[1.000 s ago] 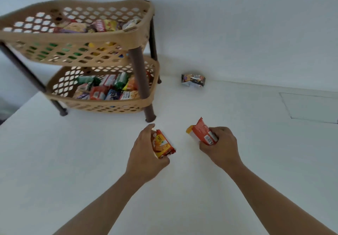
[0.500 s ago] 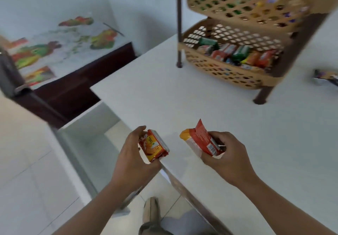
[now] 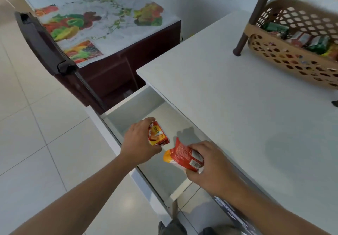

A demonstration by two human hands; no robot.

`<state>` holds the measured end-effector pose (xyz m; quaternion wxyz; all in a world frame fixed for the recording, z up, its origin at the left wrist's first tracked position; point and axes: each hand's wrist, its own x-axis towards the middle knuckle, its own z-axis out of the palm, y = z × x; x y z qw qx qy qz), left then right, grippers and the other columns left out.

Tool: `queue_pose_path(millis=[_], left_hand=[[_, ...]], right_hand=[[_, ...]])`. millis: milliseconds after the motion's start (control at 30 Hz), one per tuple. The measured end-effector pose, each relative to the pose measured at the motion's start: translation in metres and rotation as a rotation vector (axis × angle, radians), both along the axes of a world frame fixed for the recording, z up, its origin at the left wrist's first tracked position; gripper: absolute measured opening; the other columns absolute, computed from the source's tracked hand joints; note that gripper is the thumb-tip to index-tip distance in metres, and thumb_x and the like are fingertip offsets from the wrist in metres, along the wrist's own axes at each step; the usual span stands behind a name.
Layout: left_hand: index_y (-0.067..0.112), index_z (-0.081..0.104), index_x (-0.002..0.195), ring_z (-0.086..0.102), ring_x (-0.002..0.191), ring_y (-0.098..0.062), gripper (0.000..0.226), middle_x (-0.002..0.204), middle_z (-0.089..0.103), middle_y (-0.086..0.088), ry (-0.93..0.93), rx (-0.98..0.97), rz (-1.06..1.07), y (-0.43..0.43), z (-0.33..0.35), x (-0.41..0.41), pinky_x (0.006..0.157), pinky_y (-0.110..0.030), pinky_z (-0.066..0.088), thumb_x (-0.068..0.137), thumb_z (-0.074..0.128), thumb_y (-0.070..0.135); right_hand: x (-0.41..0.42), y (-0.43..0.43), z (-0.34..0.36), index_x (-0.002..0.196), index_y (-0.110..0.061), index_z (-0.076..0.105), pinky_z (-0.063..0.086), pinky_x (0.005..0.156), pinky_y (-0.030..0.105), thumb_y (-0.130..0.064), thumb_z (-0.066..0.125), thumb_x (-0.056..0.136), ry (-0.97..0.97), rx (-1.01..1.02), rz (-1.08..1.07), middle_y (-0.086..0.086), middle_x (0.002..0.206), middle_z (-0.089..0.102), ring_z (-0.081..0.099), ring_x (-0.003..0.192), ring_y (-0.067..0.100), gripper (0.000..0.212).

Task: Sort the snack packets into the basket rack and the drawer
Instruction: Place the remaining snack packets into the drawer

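Both hands hang over the open drawer (image 3: 107,127). My left hand (image 3: 140,141) pinches the small orange-red packet (image 3: 158,134) straight above the drawer floor. My right hand (image 3: 210,165) grips the bigger red packet (image 3: 184,158), lying crosswise, nearer the countertop (image 3: 237,88) edge. Left looks readier to drop. The basket rack (image 3: 292,60) has green and red packets in its lower tier.

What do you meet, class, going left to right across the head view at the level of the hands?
Tiled floor → drawer front → left hand → small red packet → larger red and orange packet → right hand → white table top.
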<state>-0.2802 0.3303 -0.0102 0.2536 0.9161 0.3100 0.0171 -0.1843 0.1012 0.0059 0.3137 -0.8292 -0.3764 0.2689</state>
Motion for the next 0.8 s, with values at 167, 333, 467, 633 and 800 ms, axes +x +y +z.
queue_pose_path(millis=[167, 333, 467, 633, 800], left_hand=[[0.03, 0.037, 0.138, 0.052, 0.116, -0.024, 0.089, 0.127, 0.058, 0.002, 0.146, -0.009, -0.118, 0.033, -0.028, 0.031, 0.092, -0.042, 0.049, 0.062, 0.084, 0.039], [0.027, 0.034, 0.142, 0.055, 0.112, -0.026, 0.09, 0.124, 0.059, -0.001, 0.384, 0.014, -0.181, 0.051, -0.061, 0.075, 0.085, -0.04, 0.052, 0.067, 0.083, 0.031], [0.023, 0.038, 0.137, 0.056, 0.108, -0.026, 0.075, 0.119, 0.059, -0.003, 0.508, 0.004, -0.225, 0.053, -0.092, 0.094, 0.075, -0.036, 0.048, 0.072, 0.075, 0.028], [0.02, 0.042, 0.128, 0.056, 0.104, -0.025, 0.062, 0.114, 0.058, -0.004, 0.575, -0.01, -0.277, 0.044, -0.118, 0.105, 0.067, -0.033, 0.041, 0.075, 0.072, 0.024], [0.02, 0.037, 0.135, 0.055, 0.109, -0.025, 0.068, 0.117, 0.054, -0.004, 0.629, 0.024, -0.313, 0.035, -0.131, 0.11, 0.07, -0.034, 0.042, 0.077, 0.073, 0.027]], right_hand=[[0.005, 0.047, -0.035, 0.132, -0.031, 0.047, 0.054, 0.083, 0.028, -0.052, 0.073, 0.074, -0.2, -0.212, 0.136, -0.009, 0.117, 0.051, 0.056, 0.104, 0.009, 0.067], [0.017, 0.077, -0.07, 0.129, -0.028, 0.051, 0.051, 0.081, 0.036, -0.031, 0.078, 0.073, -0.311, -0.395, 0.209, 0.0, 0.117, 0.05, 0.051, 0.103, 0.02, 0.061], [0.028, 0.093, -0.099, 0.118, -0.022, 0.06, 0.05, 0.07, 0.036, -0.015, 0.063, 0.083, -0.287, -0.522, 0.241, 0.006, 0.109, 0.05, 0.052, 0.098, 0.028, 0.036], [0.031, 0.098, -0.129, 0.118, -0.019, 0.063, 0.05, 0.07, 0.036, -0.009, 0.06, 0.085, -0.187, -0.593, 0.224, 0.01, 0.109, 0.05, 0.054, 0.098, 0.032, 0.034], [0.034, 0.11, -0.142, 0.118, -0.021, 0.063, 0.051, 0.074, 0.035, -0.005, 0.063, 0.083, -0.118, -0.636, 0.259, 0.008, 0.111, 0.049, 0.055, 0.101, 0.03, 0.038]])
